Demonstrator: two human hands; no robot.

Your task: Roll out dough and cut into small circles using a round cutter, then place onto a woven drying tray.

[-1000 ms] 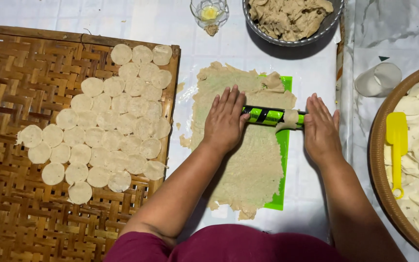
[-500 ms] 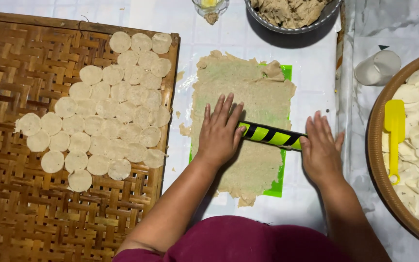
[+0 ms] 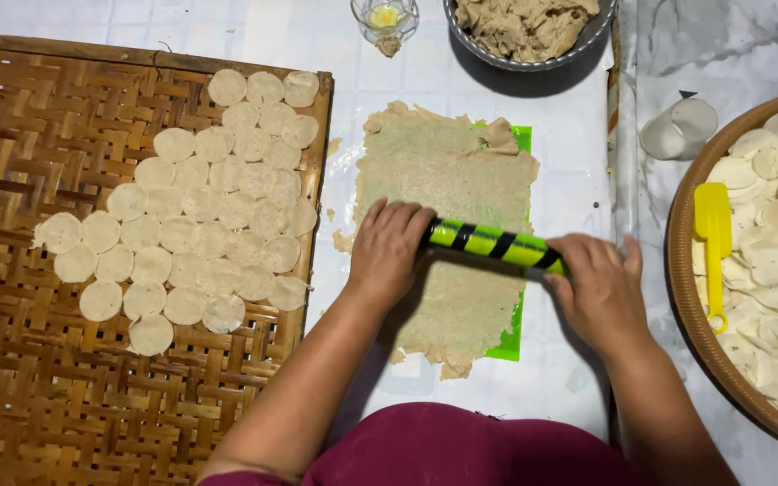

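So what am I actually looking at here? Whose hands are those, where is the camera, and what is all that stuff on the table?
There is no machine here: a person wears a camera on the head, so the picture looks down at their own two bare hands. The left hand and right hand each press on one end of a green-and-black striped roller, which lies across a thin sheet of dough spread over a green mat. To the left, a woven bamboo tray carries round cut dough discs. At the right, a round basket holds more pale pieces and a yellow scraper. At the top stand a bowl of dough scraps and a small glass.
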